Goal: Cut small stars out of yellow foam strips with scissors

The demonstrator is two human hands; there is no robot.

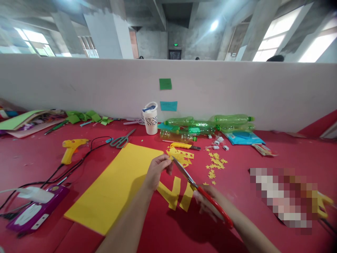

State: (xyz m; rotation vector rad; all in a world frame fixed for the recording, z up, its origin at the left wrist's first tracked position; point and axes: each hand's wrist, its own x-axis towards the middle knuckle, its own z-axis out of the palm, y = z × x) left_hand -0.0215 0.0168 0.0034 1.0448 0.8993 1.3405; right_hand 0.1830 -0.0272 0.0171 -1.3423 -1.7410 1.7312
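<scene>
Your left hand [157, 170] pinches yellow paper strip [171, 195], right hand [203, 207] grips red-handled metal scissors [200, 191] at its 3 o'clock edge.

Bare left forearm up from the bottom centre, angled toward the right; left hand [158, 170] raised, back of the hand to the camera, thumb and fingertips pinched together at the top. Bare right forearm in from the lower right corner, lying lower; right hand [207, 203] slightly blurred, fingers curled closed in a grip. Hands near, not touching.
</scene>
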